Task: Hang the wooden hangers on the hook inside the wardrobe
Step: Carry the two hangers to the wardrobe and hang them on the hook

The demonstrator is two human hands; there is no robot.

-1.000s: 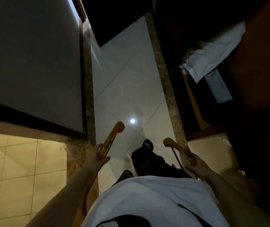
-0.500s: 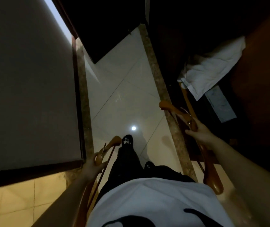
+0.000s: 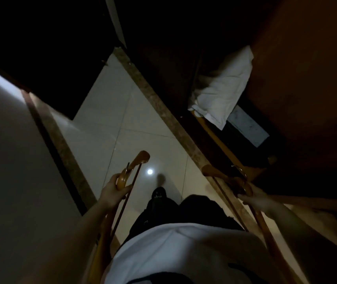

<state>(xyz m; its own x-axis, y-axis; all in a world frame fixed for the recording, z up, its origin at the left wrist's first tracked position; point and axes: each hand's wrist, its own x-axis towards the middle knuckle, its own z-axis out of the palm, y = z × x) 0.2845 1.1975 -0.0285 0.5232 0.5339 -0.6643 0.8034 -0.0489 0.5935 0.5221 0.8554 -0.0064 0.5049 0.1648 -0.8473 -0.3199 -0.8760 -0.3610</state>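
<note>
My left hand [image 3: 113, 192] grips a wooden hanger [image 3: 135, 162] near its neck; one arm of it points up and forward, the rest runs down beside my forearm. My right hand [image 3: 255, 198] holds a second wooden hanger [image 3: 214, 171] by its middle, at the edge of the dark open wardrobe [image 3: 214, 64] on the right. No hook shows in the dark interior. The metal hooks of the hangers are hard to make out.
A white folded cloth [image 3: 222, 93] lies on a wardrobe shelf, a pale flat sheet [image 3: 247, 126] beside it. A speckled stone strip [image 3: 163, 111] borders the white tiled floor [image 3: 110, 124]. A grey wall [image 3: 10, 160] stands on the left. My dark shoe [image 3: 159, 192] steps forward.
The view has swung toward the wardrobe as I walk. My right hand with its hanger has dropped lower and nearer my body. My left hand has kept its hold on the hanger.
</note>
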